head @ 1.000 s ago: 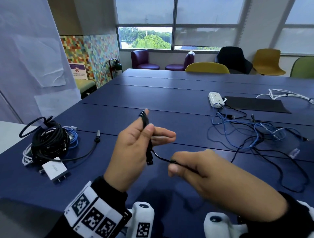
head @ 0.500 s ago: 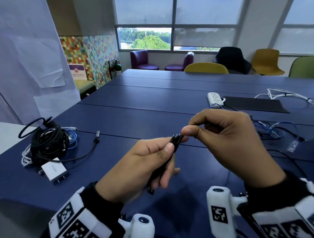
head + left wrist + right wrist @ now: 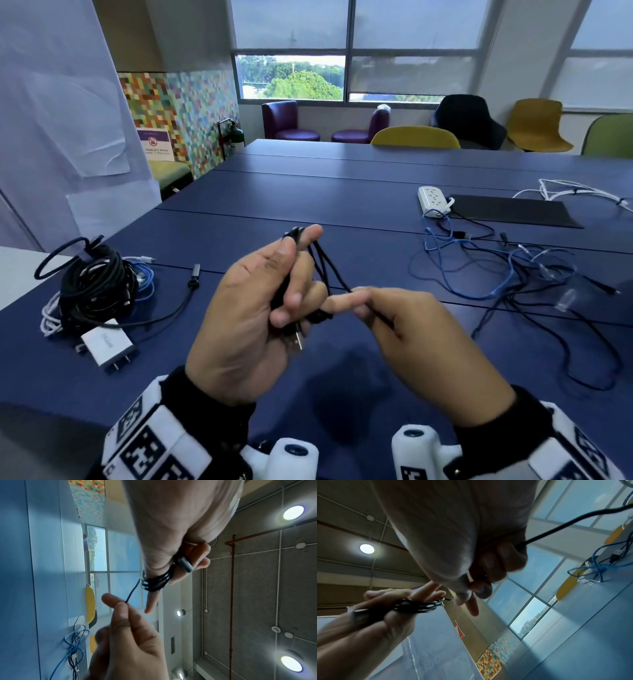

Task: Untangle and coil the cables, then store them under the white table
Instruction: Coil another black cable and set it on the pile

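Note:
My left hand [image 3: 274, 294] grips a thin black cable [image 3: 320, 265] folded into several loops, raised above the blue table [image 3: 274, 192]. Its USB plug [image 3: 298, 339] hangs below my fingers. In the left wrist view the loops [image 3: 155, 583] sit around my fingers with the plug [image 3: 185, 563] by my thumb. My right hand [image 3: 383, 308] pinches the same cable's free run just right of the loops, and the cable [image 3: 570, 524] trails from it toward the tangle [image 3: 513, 270] of blue and black cables on the table's right.
A pile of coiled black, blue and white cables [image 3: 92, 287] with a white charger [image 3: 108, 344] lies at the table's left. A white power strip [image 3: 433, 200] and a black mat [image 3: 510, 214] sit at the far right. Chairs [image 3: 414, 137] line the far edge.
My left hand rose and turned upright with more loops in it. My right hand dropped from the top of the bundle to its lower right, drawing the cable along.

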{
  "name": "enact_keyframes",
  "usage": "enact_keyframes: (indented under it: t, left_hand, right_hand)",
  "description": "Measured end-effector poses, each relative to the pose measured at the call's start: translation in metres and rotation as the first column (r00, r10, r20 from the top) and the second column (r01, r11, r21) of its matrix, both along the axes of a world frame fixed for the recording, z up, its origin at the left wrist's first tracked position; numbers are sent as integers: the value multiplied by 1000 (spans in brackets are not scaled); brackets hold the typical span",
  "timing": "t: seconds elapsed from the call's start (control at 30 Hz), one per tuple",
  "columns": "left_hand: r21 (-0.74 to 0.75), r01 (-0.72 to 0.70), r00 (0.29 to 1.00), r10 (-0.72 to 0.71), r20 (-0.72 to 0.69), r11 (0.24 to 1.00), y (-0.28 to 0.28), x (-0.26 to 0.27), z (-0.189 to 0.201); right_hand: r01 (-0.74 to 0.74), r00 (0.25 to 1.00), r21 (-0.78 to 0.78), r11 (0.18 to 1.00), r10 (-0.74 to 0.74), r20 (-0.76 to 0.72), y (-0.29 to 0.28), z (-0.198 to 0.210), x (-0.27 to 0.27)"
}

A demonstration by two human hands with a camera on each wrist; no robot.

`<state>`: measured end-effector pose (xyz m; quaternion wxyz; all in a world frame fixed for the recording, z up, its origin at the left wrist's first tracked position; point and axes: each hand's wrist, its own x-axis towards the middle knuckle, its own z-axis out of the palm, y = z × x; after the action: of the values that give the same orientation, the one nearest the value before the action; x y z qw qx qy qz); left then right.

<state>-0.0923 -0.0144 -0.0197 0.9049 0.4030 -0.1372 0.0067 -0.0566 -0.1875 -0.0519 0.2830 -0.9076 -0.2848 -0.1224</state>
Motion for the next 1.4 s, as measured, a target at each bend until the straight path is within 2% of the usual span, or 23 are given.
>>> enact_keyframes:
  t: [0.17, 0.23, 0.33, 0.43, 0.6, 0.7, 0.8, 0.9, 1.03, 1.23, 1.4]
  left_hand:
    - [25, -222, 975, 221, 7, 975, 3, 7, -2]
    - [110, -303, 953, 302, 23, 947, 5, 9, -5]
    - [234, -353, 936, 345, 74, 906, 2, 9, -10]
    - [325, -347, 938, 326, 118, 880, -1, 8, -14]
    - [580, -323, 946, 244, 212, 748, -1, 7, -21]
    - [664, -251, 968, 167, 189, 705, -3, 2, -22]
    - [696, -125, 992, 68, 108, 707, -4, -5, -21]
    - [731, -119, 992, 46, 120, 672, -4, -7, -19]
    - [727, -106, 991, 10, 135, 679, -7, -11, -17]
    - [557, 18, 1000, -19, -4, 830, -5, -13, -18]
    - [398, 73, 995, -41, -87, 915, -8, -14, -15]
  right_hand:
    - [-18, 1000, -292, 956, 17, -6, 1, -4, -15]
    - [-58, 998, -309, 949, 51, -30, 2, -1, -20]
    - [-85, 996, -320, 944, 80, -27, 3, 8, -24]
    - [-72, 997, -343, 936, 82, 15, 3, 18, -28]
    - [-35, 976, -222, 974, 82, 202, -1, 32, -31]
    - [-61, 961, -151, 987, 99, 258, -6, 45, -26]
    - [-37, 949, -114, 993, 71, 306, -11, 56, -16]
    - [-27, 940, -78, 997, 52, 338, -13, 59, -4]
    - [-32, 929, -35, 999, 43, 368, -9, 54, 5]
    - [-55, 921, 47, 997, 33, 387, -4, 40, 17]
    - [-26, 932, 111, 993, -16, 362, -3, 33, 20]
